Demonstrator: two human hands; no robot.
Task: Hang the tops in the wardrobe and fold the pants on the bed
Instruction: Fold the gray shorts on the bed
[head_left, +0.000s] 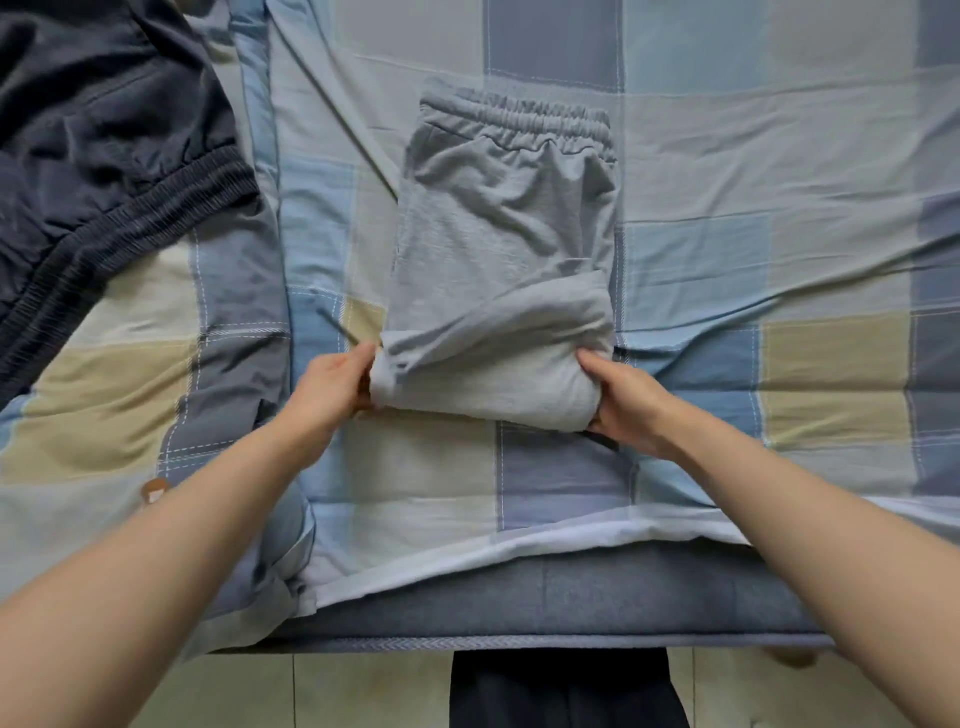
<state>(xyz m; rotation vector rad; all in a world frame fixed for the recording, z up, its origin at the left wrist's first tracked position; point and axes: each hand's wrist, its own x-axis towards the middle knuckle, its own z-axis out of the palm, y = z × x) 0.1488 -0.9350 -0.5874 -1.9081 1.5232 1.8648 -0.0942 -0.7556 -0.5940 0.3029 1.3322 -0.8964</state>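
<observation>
Currently light grey pants (504, 260) are lying folded lengthwise on the checked bedsheet (753, 156), elastic waistband at the far end, near end doubled into a thick roll. Left hand (332, 387) is gripping the roll's left end, fingers curled round the fabric. Right hand (631, 402) is gripping the right end, thumb on top, fingers tucked under. Both forearms are reaching in from the near bed edge. Dark navy garment (104, 156) is lying crumpled far left, well apart.
</observation>
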